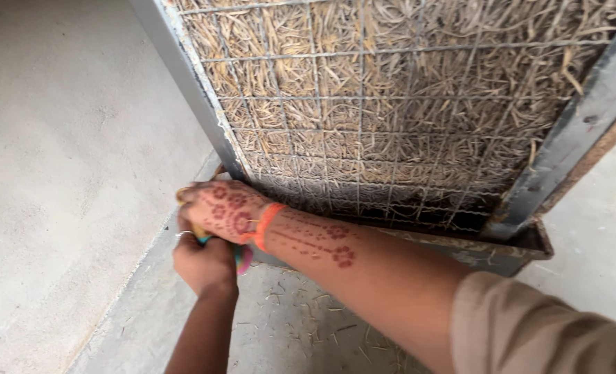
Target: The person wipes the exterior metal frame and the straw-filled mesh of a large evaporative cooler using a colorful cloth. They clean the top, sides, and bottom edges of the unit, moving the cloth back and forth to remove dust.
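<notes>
Both hands meet at the lower left corner of a metal-framed panel (183, 62) packed with straw (405, 104) behind wire mesh. The right hand (219, 210), patterned with henna and wearing an orange wrist thread (266, 225), curls narrowly over that corner. Just below, touching it, the left hand (202, 262) is closed around a teal and pink tool handle (242, 257). Loose straw bits (301, 312) lie on the concrete floor (58, 173).

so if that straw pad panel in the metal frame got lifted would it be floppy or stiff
Probably stiff: the straw pad sits behind wire mesh inside a grey metal frame. Likely light for its size, since the fill looks like dry fibre. It may shed, as loose strands already lie on the floor.
</notes>
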